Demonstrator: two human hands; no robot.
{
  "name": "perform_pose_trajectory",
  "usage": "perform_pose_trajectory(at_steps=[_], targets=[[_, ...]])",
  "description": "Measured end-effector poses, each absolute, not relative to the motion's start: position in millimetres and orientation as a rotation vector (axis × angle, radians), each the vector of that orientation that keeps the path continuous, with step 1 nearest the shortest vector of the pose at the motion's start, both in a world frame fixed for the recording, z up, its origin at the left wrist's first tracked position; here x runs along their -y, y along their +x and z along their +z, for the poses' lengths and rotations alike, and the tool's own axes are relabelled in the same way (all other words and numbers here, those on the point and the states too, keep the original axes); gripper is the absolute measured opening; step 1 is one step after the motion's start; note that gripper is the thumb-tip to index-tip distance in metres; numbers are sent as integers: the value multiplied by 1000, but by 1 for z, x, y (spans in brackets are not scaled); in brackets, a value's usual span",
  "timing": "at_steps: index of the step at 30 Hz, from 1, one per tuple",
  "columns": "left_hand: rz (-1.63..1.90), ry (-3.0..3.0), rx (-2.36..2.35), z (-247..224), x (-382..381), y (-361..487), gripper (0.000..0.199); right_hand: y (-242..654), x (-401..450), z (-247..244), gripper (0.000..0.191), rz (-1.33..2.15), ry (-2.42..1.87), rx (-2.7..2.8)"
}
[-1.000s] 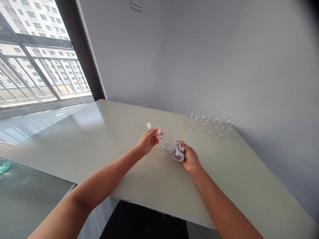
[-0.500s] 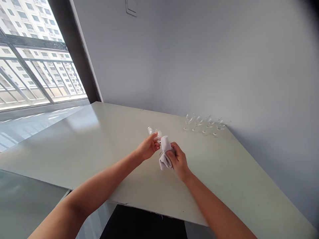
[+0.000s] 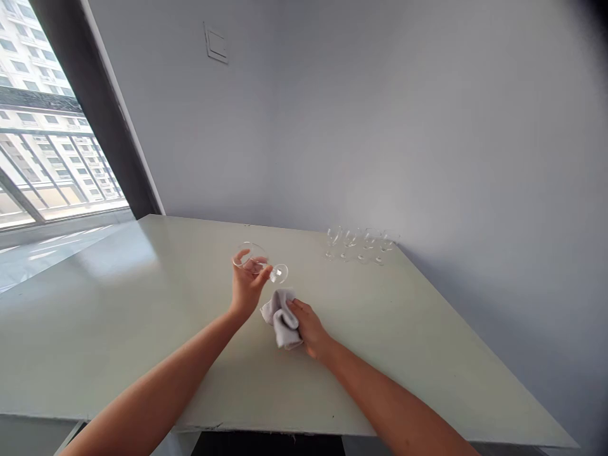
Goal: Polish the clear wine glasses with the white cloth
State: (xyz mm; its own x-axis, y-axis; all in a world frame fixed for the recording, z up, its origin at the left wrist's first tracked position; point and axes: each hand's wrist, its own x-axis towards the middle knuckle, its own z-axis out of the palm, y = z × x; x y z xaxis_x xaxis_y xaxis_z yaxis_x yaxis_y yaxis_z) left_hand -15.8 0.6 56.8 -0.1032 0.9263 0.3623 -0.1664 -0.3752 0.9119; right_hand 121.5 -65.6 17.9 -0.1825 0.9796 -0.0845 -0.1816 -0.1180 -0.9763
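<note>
My left hand (image 3: 249,278) is closed around the bowl of a clear stemmed glass (image 3: 259,256), held tilted above the table. Its round foot points to the right, toward my other hand. A bunched pale grey cloth (image 3: 284,318) is gripped in my right hand (image 3: 308,324), just below and to the right of the glass foot. Cloth and glass are apart. Farther back on the right, several clear stemmed glasses (image 3: 361,240) stand upright in a group near the wall.
The pale, glossy tabletop (image 3: 190,285) reaches back to the grey wall (image 3: 332,126). A wall switch (image 3: 217,45) is mounted at the upper left. Beyond the dark frame, a window (image 3: 52,145) shows railings and buildings.
The cloth has come away from the glass and moved lower. My left hand has turned the glass so its foot shows at the right. The camera view has shifted too.
</note>
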Motion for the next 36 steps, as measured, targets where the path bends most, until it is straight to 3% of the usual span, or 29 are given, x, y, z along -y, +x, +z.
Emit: perform_pose_trajectory(at_steps=[4, 7, 11, 18, 24, 36], targets=[[1686, 1316, -1032, 60, -10, -24, 54, 128, 75, 30, 31, 752, -1266, 1886], [1591, 1388, -1080, 58, -6, -20, 55, 137, 73, 36, 33, 334, -1458, 1949], [1424, 1508, -1068, 48, 9, -4, 58, 142, 61, 36, 33, 72, -1502, 1884], [1279, 1630, -1008, 36, 24, 10, 58, 135, 47, 29, 27, 94, -1597, 1925], [1246, 1885, -964, 22, 12, 5, 76, 153, 21, 25, 20, 335, -1739, 1828], [956, 1876, -1226, 2, -2, 3, 47, 201, -83, 12, 22, 385, -1993, 1465]])
